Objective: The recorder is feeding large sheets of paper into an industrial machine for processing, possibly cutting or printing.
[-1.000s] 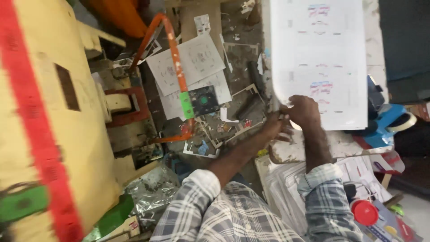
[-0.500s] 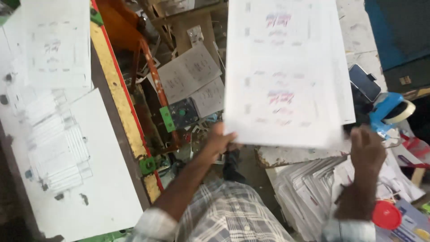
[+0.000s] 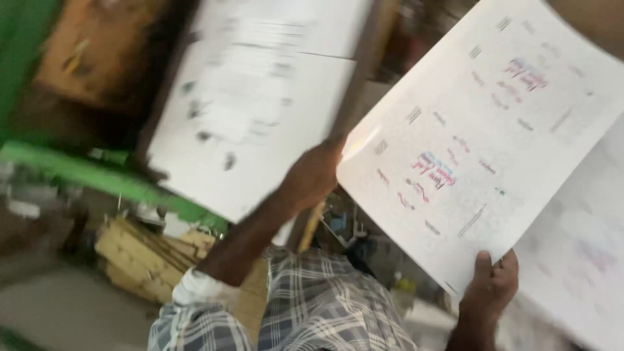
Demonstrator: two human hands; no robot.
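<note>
I hold a large white printed sheet (image 3: 481, 143), tilted, with small pink and blue marks on it. My left hand (image 3: 313, 175) grips its left edge and my right hand (image 3: 491, 286) pinches its lower corner. Both sleeves are plaid. To the left lies a white board or screen (image 3: 253, 110) with blurred grey print, close to my left hand.
A green metal frame bar (image 3: 110, 175) runs under the white board. A stack of yellowish wooden pieces (image 3: 149, 250) sits at lower left. More white printed sheets (image 3: 585, 260) lie at lower right under the held sheet. The view is motion-blurred.
The sheet has been lifted off the stack and swung leftward toward the white board. My head has turned left, and both hands have stayed on the sheet.
</note>
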